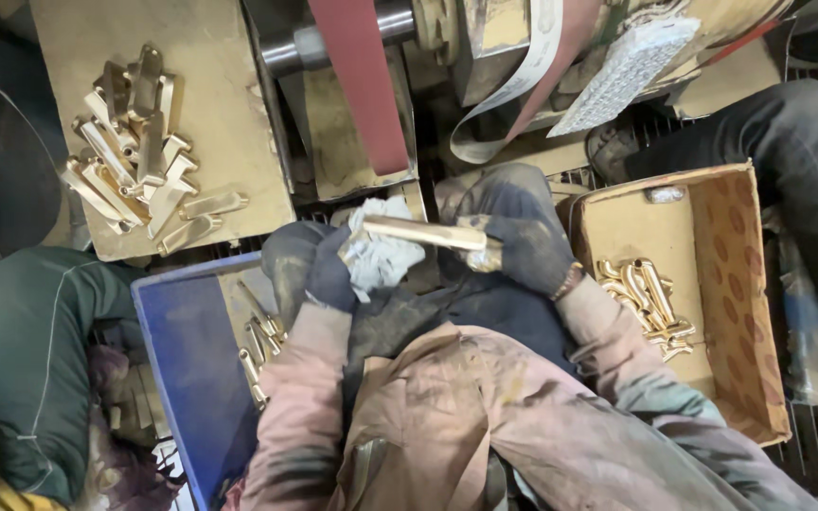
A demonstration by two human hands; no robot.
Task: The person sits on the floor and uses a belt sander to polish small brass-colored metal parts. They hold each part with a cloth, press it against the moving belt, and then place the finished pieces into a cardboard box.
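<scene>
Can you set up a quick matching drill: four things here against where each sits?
Things:
1. Brass bar
2. Pile of brass pieces
3. Cardboard box
4. Blue crate

Places:
A. lower left, beside the left arm
B. held between both hands
C. right side, brass parts inside
D. on the flat board, upper left

Pairs: 1-B, 2-D, 3-C, 4-A

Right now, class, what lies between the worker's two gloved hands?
In the head view, a brass bar spans from the left hand, which presses a grey rag on it, to the right hand.
</scene>
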